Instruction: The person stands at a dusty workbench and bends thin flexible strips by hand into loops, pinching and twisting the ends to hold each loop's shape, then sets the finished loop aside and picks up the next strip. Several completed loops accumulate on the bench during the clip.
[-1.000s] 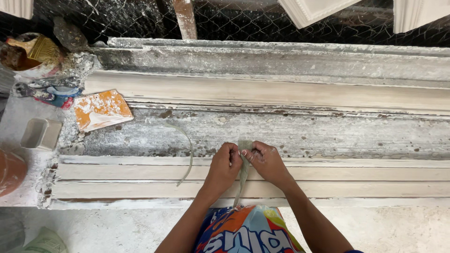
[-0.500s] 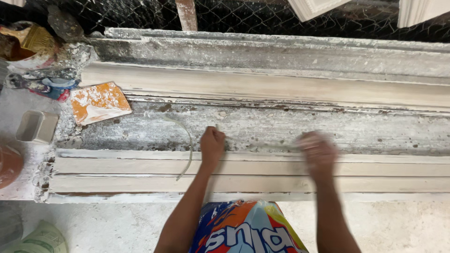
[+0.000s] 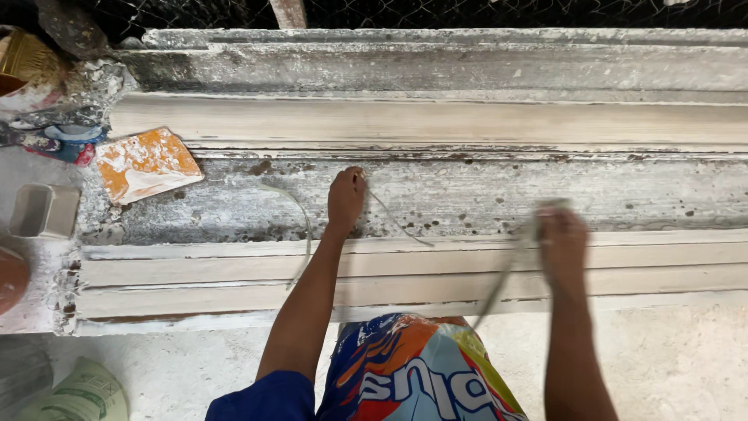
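Head view: the person leans over a long plaster moulding form lying across the worktop, both arms stretched out over its grey, speckled central channel. The left hand rests on that channel with its fingers drawn together, pinching one end of a thin pale fibre strand, which curls away to the right across the channel. A second loose strand arcs down just to the left of the left wrist. The right hand is well to the right, at the channel's near edge; it is blurred, but seems closed around a pale strip that trails down towards the person's colourful apron. Judging by this, the step in hand is laying fibre along the channel, and the next move calls for pressing the strand flat against the surface. Off to the left, apart from both hands, lie an orange-stained scraper and a small rectangular tub.
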The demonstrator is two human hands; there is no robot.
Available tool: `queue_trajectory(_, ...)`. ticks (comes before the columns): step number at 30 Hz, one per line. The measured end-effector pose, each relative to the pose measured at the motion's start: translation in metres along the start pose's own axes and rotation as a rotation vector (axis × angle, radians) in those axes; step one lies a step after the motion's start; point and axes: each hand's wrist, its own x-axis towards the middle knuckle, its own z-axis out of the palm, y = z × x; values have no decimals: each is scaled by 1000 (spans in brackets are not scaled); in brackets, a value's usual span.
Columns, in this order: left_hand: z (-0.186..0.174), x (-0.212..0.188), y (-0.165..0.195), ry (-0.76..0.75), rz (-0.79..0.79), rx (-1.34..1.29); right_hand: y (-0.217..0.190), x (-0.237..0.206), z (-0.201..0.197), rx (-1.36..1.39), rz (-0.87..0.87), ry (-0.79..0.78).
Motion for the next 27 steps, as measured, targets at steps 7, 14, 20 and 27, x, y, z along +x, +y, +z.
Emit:
queue_trajectory(7, 20, -55, 53, -30, -89, -131, -9, 2, 104, 243, 146, -483)
queue_trajectory(14, 24, -113, 154, -155, -250, -387, -9, 8, 114, 210, 86, -759)
queue_trajectory(20, 43, -119, 161, -68, -331, -375, -3, 15, 98, 157, 26, -847)
queue_trajectory(27, 58, -115, 175, 11, -256, -359, -18, 27, 84, 16, -138, -818)
